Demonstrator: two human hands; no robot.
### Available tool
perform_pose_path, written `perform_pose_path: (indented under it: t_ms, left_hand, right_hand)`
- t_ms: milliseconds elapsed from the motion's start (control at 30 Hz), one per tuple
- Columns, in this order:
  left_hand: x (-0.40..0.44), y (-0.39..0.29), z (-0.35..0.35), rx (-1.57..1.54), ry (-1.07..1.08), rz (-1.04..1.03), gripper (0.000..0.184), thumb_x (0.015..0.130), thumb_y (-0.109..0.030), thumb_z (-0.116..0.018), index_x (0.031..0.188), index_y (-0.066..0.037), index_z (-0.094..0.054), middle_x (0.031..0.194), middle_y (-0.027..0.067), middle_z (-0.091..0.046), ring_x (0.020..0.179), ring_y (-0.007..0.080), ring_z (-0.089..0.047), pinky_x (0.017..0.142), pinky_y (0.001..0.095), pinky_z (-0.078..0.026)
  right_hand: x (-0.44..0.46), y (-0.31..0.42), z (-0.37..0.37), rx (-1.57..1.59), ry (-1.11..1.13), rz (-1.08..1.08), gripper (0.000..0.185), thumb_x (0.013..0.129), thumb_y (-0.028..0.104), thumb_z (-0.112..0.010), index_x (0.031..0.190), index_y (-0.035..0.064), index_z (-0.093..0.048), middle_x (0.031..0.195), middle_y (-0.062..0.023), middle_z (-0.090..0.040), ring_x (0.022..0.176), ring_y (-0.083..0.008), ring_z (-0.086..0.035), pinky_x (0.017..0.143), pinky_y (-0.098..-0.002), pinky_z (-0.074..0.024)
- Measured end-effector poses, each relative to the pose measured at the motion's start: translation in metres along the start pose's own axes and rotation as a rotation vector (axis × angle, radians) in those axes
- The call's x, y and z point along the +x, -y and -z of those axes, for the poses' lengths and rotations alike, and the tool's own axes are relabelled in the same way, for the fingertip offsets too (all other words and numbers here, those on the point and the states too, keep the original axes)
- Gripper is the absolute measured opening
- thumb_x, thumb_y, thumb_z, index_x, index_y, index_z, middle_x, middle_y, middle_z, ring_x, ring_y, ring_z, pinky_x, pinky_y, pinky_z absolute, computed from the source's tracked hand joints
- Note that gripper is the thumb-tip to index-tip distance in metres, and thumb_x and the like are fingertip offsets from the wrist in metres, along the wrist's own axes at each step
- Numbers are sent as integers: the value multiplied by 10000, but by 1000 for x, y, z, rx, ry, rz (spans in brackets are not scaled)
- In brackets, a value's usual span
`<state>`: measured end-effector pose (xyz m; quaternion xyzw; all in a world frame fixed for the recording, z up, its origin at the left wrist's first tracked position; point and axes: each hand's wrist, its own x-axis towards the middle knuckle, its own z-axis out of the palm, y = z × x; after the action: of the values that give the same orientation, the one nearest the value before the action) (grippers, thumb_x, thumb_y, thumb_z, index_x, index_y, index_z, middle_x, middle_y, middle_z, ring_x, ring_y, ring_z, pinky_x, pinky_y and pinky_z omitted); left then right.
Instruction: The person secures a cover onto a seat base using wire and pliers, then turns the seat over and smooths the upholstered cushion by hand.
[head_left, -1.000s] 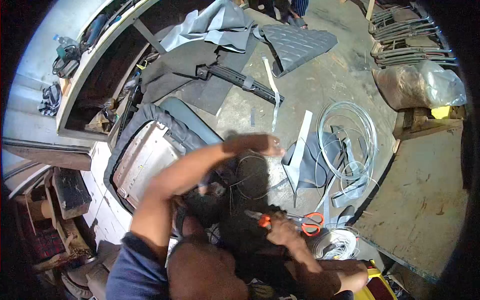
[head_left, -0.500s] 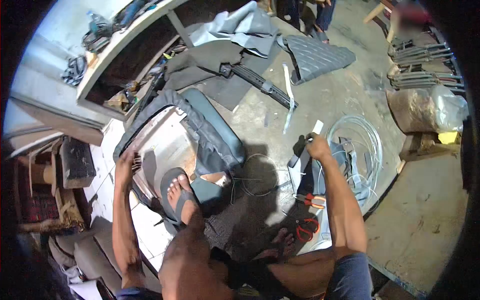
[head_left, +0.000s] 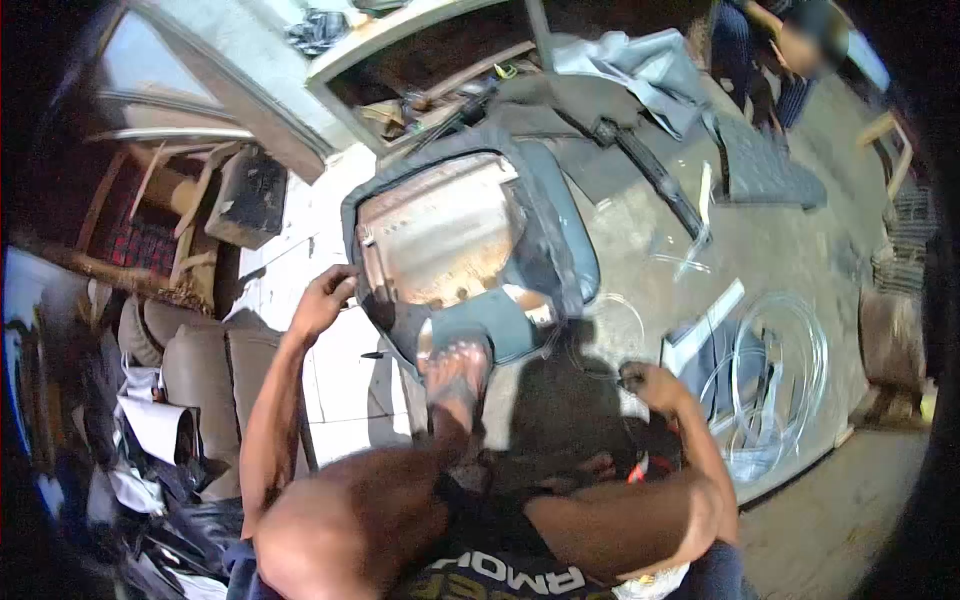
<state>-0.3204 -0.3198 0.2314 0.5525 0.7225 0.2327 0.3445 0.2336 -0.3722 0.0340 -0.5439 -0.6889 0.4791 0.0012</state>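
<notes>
Grey fabric-edged seat with bare metal panel (head_left: pixel 435 235), at eleven o'clock, best steadied by the foot (head_left: pixel 458 378) at its six-o'clock rim. Left hand (head_left: pixel 323 302), eight o'clock beside it, loosely open, apparently empty; right hand (head_left: pixel 657 387), four o'clock, curled, contents unclear.

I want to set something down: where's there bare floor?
Grey concrete between the dark-grey fabric panel and pale coiled wire; white tiles between the grey upholstered seat and brown cushions. Crowded by the coil: grey fabric, white strip.

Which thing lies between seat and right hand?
Between the seat and the right hand, a thin wire loop lies on the floor, in the head view.
</notes>
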Motion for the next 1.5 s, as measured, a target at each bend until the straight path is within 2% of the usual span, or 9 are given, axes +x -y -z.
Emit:
perform_pose_path:
  t_ms: [167, 367, 533, 733, 833, 900, 1167, 1433, 1500]
  left_hand:
    - [35, 114, -6, -132, -321, 190, 439, 974, -357, -621, 1230, -1, -603, 908, 35, -612, 790, 139, -531, 708, 293, -466]
    - [57, 206, -20, -760, -226, 550, 877, 956, -663, -483, 1545, -53, -261, 1468, 193, -429, 1338, 369, -413, 1064, 503, -386]
    - [112, 214, -34, -823, -166, 452, 999, 856, -763, -551, 1565, -114, -277, 1554, 183, -334, 1361, 403, -383, 1092, 553, -335]
    - [139, 176, -31, -1061, -5, 408, 769, 931, -607, -578, 1451, -50, -477, 1390, 165, -573, 1219, 323, -594, 1041, 450, -474]
    - [139, 165, -33, -1155, 35, 401, 771, 917, -566, -617, 1456, -36, -468, 1397, 176, -568, 1203, 330, -605, 1010, 446, -496]
    - [126, 145, -31, -923, -71, 402, 782, 899, -535, -650, 1459, -23, -460, 1387, 185, -570, 1196, 321, -608, 992, 445, -507]
    - [103, 147, -23, -986, -158, 258, 486, 944, -305, -634, 1322, -7, -568, 1196, 134, -680, 1060, 259, -674, 890, 381, -556]
    - [102, 48, 8, -831, -404, -212, 345, 882, -317, -692, 1072, -37, -628, 879, 21, -617, 729, 141, -587, 676, 264, -478]
    - [117, 38, 25, -833, -317, -383, 513, 883, -311, -726, 1259, 2, -573, 1102, 87, -640, 975, 181, -613, 875, 318, -483]
  right_hand:
    - [-12, -53, 9, 177, -29, -161, 335, 877, 278, -686, 1163, 107, -714, 1175, -121, -714, 1104, -279, -672, 937, -359, -513]
    - [57, 4, 68, 157, -298, -159, 349, 959, 320, -613, 1107, 13, -687, 1001, -168, -721, 938, -241, -681, 863, -361, -506]
    - [147, 56, 94, 275, -413, -15, 476, 935, 420, -653, 1222, 40, -655, 1100, -170, -707, 1029, -270, -662, 910, -368, -501]
    - [244, 101, 80, 390, -582, -101, 644, 931, 535, -616, 1302, 9, -602, 1143, -228, -687, 1064, -310, -655, 938, -383, -492]
    - [258, 127, 60, -204, -611, -221, 684, 999, 590, -404, 1283, 7, -620, 1290, -306, -575, 1250, -421, -518, 1046, -451, -411]
    - [263, 135, 46, 34, -557, -123, 671, 1016, 590, -328, 1377, 82, -578, 1491, -335, -371, 1413, -482, -312, 1158, -552, -266]
    - [209, 136, 42, 379, -340, -178, 951, 911, 730, -472, 1370, -102, -508, 1392, -303, -530, 1280, -384, -537, 1106, -416, -387]
    - [103, 212, 107, 664, -636, 370, 704, 871, 196, -777, 1453, -15, -442, 1288, -139, -632, 1149, -222, -610, 1008, -341, -464]
    - [81, 229, 126, 564, -767, 452, 753, 860, 184, -783, 1477, -17, -402, 1334, -152, -600, 1196, -231, -582, 1038, -347, -439]
